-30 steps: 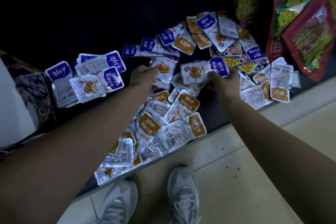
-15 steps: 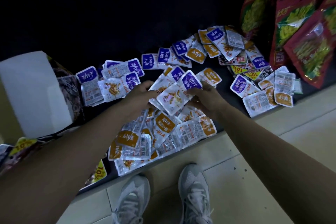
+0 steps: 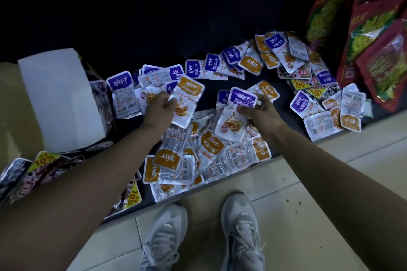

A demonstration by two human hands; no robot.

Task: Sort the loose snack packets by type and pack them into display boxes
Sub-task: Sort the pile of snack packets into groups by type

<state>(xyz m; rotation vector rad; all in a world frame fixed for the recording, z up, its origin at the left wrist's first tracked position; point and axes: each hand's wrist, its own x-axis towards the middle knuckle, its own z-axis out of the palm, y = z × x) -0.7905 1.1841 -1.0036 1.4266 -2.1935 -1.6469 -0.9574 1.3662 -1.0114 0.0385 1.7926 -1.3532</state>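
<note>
Now | your left hand (image 3: 160,110) pinches 1 orange packet (image 3: 188,97) near white box (image 3: 61,99) | your right hand (image 3: 263,113) pinches 1 purple packet (image 3: 239,105)

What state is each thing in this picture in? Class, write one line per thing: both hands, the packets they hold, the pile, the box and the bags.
left hand, fingers gripping the orange-labelled packet.
orange-labelled packet, held above the pile.
right hand, fingers pinching the purple-labelled packet.
purple-labelled packet, held above the pile.
loose packets, unsorted, overlapping, colours mixed.
display box, open, white flap up.
red bags, overlapping at the right.
</note>
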